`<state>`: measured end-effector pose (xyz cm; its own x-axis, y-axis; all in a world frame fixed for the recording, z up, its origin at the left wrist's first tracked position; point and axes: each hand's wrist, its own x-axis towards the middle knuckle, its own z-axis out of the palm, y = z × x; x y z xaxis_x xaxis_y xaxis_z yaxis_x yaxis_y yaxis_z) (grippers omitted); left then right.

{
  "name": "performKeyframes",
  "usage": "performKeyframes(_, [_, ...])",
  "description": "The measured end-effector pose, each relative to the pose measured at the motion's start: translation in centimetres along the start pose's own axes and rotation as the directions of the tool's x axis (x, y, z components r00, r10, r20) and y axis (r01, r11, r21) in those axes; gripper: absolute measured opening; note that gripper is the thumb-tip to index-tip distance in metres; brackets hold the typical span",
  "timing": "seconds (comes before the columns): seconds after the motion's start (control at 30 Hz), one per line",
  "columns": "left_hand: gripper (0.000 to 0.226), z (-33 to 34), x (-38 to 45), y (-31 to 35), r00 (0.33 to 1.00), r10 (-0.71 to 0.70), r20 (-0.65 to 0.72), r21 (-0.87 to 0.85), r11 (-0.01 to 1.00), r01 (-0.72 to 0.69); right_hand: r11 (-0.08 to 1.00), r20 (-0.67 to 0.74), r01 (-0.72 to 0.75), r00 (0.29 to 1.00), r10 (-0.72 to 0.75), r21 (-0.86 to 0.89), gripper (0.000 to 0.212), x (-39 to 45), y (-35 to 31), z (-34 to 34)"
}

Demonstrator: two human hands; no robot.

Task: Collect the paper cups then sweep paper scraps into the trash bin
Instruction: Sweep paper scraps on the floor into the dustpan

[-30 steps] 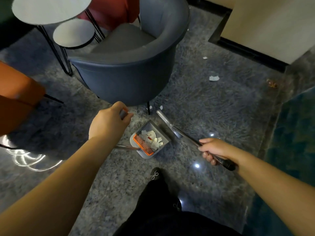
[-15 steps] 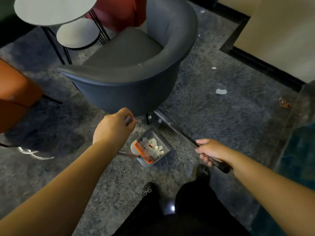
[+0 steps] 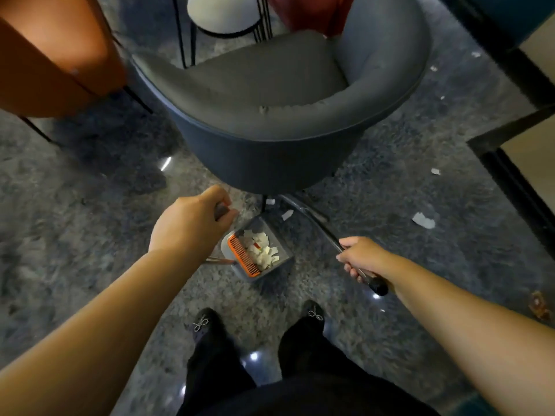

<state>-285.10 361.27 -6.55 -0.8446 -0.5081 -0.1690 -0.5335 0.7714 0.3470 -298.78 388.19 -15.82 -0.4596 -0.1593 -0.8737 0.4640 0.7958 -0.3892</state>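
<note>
From where I sit, the sweeping looks partly done: the grey plastic dustpan with the orange comb edge (image 3: 257, 256) sits on the speckled grey floor (image 3: 90, 235) in front of my black shoes (image 3: 207, 324) and already holds a heap of small white paper scraps (image 3: 262, 249), with one reddish bit among them. I see no paper cups anywhere here, so I judge that part is finished or out of view, and no trash bin shows either, which means the emptying step is not yet done. What is left on the floor is plain: two white scraps (image 3: 286, 214) lie just beside the leg of the dark grey tub armchair (image 3: 279, 109), a larger torn white piece (image 3: 423, 220) lies well off to the right, and several smaller flecks (image 3: 435, 171) trail toward the dark baseboard at the right edge. My left hand (image 3: 189, 226) is curled round the dark upright handle of the dustpan (image 3: 220, 210), gripping it near the top. My right hand (image 3: 362, 256) is clenched round the long dark metal broom shaft (image 3: 324, 229), whose head reaches under the armchair and is hidden there. The scraps look thin, light and flat, likely to flutter if swept hard.
</note>
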Motion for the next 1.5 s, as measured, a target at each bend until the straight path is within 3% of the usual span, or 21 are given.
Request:
performKeyframes(0.4, [0.023,0.7,-2.8,2.7,0.988,-0.146,-0.050,0.018,0.989,0.147,0.982,0.107,0.047,0.994,-0.028,-0.182,0.055,4.9,-0.2,-0.9])
performKeyframes(0.57, [0.022,1.0,-3.6,2.8,0.992,-0.119,-0.039,0.023,0.993,0.120,0.975,0.097,0.028,0.995,-0.007,-0.220,0.054,4.4,0.9,-0.7])
performKeyframes(0.87, [0.023,0.7,-5.1,1.0,0.999,-0.032,-0.001,0.047,0.998,0.033,0.897,0.099,0.017,0.995,0.030,-0.442,0.056,-0.7,7.0,0.2])
performKeyframes(1.0, [0.021,0.7,-6.1,-0.2,1.000,0.010,-0.007,0.032,0.999,-0.010,0.912,0.122,0.021,0.992,0.032,-0.410,0.043,-3.4,9.4,2.8])
performKeyframes(1.17, [0.023,0.0,-7.3,-1.8,0.998,0.067,0.015,0.029,0.997,-0.068,0.988,0.093,-0.085,0.991,0.097,-0.132,0.054,-5.7,11.8,5.8])
performKeyframes(1.5, [0.023,-1.8,-8.6,-6.7,0.999,0.045,-0.002,0.036,0.998,-0.044,0.997,0.002,-0.078,0.997,0.078,0.022,0.057,-6.7,10.9,9.0])
